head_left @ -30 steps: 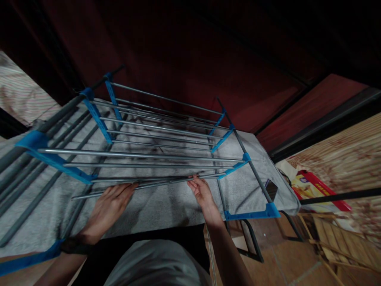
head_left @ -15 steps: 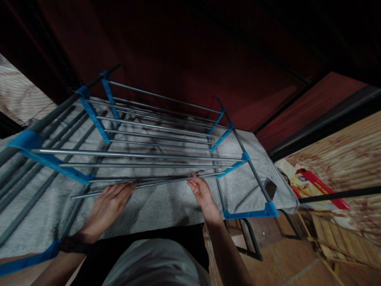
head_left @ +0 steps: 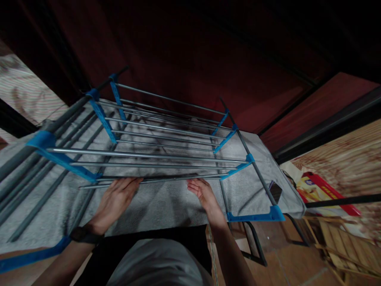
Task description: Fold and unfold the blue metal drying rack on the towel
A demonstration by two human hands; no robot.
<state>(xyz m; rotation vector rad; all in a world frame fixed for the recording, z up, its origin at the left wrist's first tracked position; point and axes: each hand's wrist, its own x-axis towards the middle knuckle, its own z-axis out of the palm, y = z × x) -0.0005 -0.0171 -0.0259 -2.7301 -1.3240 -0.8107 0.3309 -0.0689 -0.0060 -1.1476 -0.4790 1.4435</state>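
Note:
A rack of grey metal tubes and blue plastic brackets [head_left: 85, 173] lies on a grey cloth. One tube [head_left: 166, 180] slants along its near side, its left end outside the bracket and its right end at the right-hand blue bracket [head_left: 236, 171]. My left hand [head_left: 117, 200] is closed over the left part of this tube, fingers on top, thumb hidden. My right hand [head_left: 205, 196] is open just below the tube's right part, palm up and fingers loosely apart; its fingertips are at or very near the tube.
The grey cloth [head_left: 166, 210] covers the table beneath the rack. A phone [head_left: 274, 191] lies by the right-hand upright. Farther right are a red and yellow package [head_left: 324, 192] and a wooden slatted chair [head_left: 348, 242]. A dark red wall [head_left: 184, 51] rises behind.
My right fingers have loosened from the tube and spread. The tube's left end has risen closer to the rack's lowest tube, with my left hand still on it. The view has shifted slightly.

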